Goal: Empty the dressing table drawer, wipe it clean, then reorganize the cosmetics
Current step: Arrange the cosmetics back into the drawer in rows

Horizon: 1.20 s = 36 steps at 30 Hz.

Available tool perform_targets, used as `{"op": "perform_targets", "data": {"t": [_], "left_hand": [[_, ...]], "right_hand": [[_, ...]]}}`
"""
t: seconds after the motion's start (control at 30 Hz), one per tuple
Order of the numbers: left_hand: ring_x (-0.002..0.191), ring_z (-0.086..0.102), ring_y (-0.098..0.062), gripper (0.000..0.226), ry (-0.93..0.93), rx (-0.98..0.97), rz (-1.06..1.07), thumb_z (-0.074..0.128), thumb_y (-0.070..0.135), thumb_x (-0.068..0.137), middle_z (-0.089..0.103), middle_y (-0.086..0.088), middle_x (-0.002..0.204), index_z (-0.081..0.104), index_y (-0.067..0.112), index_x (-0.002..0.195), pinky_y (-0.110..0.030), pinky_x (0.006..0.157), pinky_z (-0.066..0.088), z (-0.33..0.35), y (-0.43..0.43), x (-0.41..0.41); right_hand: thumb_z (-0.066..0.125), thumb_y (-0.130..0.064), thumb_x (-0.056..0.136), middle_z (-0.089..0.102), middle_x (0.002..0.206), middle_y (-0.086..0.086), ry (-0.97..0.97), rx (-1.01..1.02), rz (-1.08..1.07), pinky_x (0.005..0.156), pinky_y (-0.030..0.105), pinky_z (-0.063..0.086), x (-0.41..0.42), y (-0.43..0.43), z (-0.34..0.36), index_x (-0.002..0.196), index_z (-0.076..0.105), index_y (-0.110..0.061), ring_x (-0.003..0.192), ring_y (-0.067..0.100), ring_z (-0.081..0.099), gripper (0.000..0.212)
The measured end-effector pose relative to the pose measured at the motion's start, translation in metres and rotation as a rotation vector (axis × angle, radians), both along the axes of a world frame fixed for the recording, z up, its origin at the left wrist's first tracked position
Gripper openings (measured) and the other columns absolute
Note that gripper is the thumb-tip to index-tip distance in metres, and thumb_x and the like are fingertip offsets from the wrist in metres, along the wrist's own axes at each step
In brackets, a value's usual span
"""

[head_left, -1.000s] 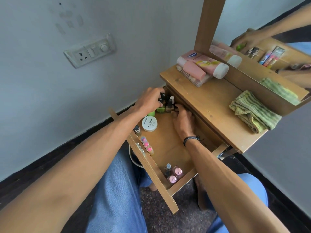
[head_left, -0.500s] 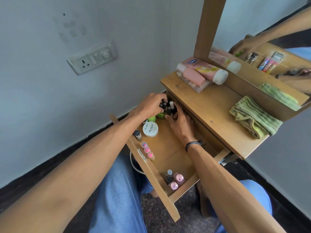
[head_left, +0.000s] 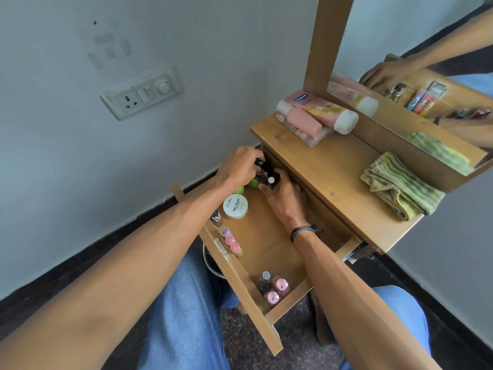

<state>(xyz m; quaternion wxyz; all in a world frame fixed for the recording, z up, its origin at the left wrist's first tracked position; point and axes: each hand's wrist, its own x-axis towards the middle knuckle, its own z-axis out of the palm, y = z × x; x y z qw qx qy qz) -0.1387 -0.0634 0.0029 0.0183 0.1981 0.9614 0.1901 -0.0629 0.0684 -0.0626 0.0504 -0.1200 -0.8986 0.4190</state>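
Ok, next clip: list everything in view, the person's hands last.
drawer: one, wooden, pulled open under the tabletop
dark bottles: several, black-capped, far drawer corner
white jar: one, white, drawer floor by front wall
pink-capped tubes: three, along the drawer's front wall
nail polish bottles: three, two pink-capped, near right drawer corner
pink tubes: about three, pink, piled on the tabletop
cloth: one, green striped, folded on the tabletop
mirror: one, wood-framed, behind the tabletop
socket plate: one, white, wall
left hand: grips the dark bottles
right hand: grips the same cluster, black wristband
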Motion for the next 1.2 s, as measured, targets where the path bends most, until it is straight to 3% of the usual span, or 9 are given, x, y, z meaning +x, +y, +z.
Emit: {"op": "perform_targets", "data": {"t": [0.1,0.2,0.27,0.43,0.63,0.8,0.9,1.03,1.2], "left_hand": [[0.103,0.065,-0.028,0.028,0.012,0.013,0.005,0.072,0.010,0.090,0.069,-0.004,0.114,0.073,0.018,0.116,-0.041,0.083,0.054,0.000,-0.001,0.000],[0.103,0.066,-0.026,0.027,0.032,0.026,0.001,0.071,0.008,0.091,0.069,-0.003,0.115,0.073,0.017,0.116,-0.038,0.084,0.053,-0.001,0.000,0.003],[0.103,0.066,-0.025,0.027,0.040,0.031,-0.002,0.069,0.007,0.091,0.069,-0.003,0.115,0.073,0.016,0.116,-0.035,0.084,0.052,-0.002,0.001,0.005],[0.099,0.066,-0.027,0.028,0.060,0.056,-0.003,0.067,0.002,0.091,0.068,-0.004,0.112,0.073,0.013,0.116,-0.042,0.084,0.054,-0.001,0.003,0.007],[0.097,0.066,-0.029,0.027,0.078,0.059,0.009,0.065,0.001,0.092,0.067,-0.006,0.110,0.072,0.010,0.116,-0.043,0.080,0.055,-0.001,0.005,0.009],[0.103,0.064,-0.028,0.034,0.076,0.054,0.003,0.069,0.000,0.089,0.065,-0.005,0.114,0.069,0.009,0.122,-0.035,0.081,0.051,-0.001,0.002,0.010],[0.106,0.063,-0.027,0.038,0.070,0.041,-0.001,0.069,0.001,0.088,0.062,-0.005,0.116,0.067,0.011,0.125,-0.036,0.083,0.053,0.001,0.001,0.011],[0.109,0.060,-0.025,0.044,0.068,0.048,0.016,0.072,0.002,0.088,0.060,-0.003,0.119,0.064,0.013,0.130,-0.033,0.084,0.052,0.003,0.000,0.012],[0.116,0.056,-0.022,0.047,0.058,0.088,0.056,0.076,0.007,0.087,0.058,-0.002,0.124,0.064,0.015,0.131,-0.024,0.087,0.043,0.007,-0.004,0.010]], "right_hand": [[0.067,-0.045,0.093,0.073,0.117,0.002,0.014,0.024,0.001,0.084,0.036,0.055,0.001,0.000,0.002,0.137,0.053,-0.028,0.105,0.028,0.068,0.050],[0.058,-0.039,0.092,0.074,0.105,0.003,0.046,0.038,0.001,0.077,0.038,0.058,0.003,-0.002,0.003,0.119,0.062,-0.027,0.093,0.030,0.070,0.030],[0.050,-0.034,0.090,0.074,0.098,0.004,0.052,0.050,-0.012,0.073,0.040,0.059,0.003,-0.003,0.003,0.113,0.064,-0.025,0.087,0.032,0.070,0.027],[0.050,-0.022,0.097,0.074,0.100,0.009,0.092,0.113,-0.024,0.069,0.037,0.054,0.003,0.000,0.004,0.115,0.065,-0.021,0.090,0.036,0.068,0.023],[0.055,-0.023,0.096,0.075,0.109,0.006,0.117,0.092,-0.028,0.075,0.041,0.057,0.003,-0.001,0.006,0.126,0.060,-0.028,0.097,0.034,0.069,0.031],[0.053,-0.020,0.099,0.075,0.099,0.008,0.138,0.101,-0.039,0.067,0.037,0.054,0.004,-0.001,0.009,0.118,0.063,-0.025,0.088,0.034,0.069,0.022],[0.050,-0.020,0.100,0.073,0.089,0.011,0.121,0.183,-0.070,0.058,0.030,0.041,0.009,0.000,0.012,0.109,0.066,-0.019,0.078,0.035,0.067,0.018],[0.051,-0.025,0.095,0.070,0.076,0.007,0.104,0.204,-0.115,0.057,0.035,0.054,0.016,0.004,0.014,0.095,0.064,-0.018,0.065,0.032,0.066,0.015],[0.048,-0.029,0.095,0.071,0.078,0.004,0.069,0.185,-0.109,0.063,0.039,0.058,0.015,0.002,0.012,0.101,0.063,-0.022,0.067,0.028,0.067,0.017]]}}
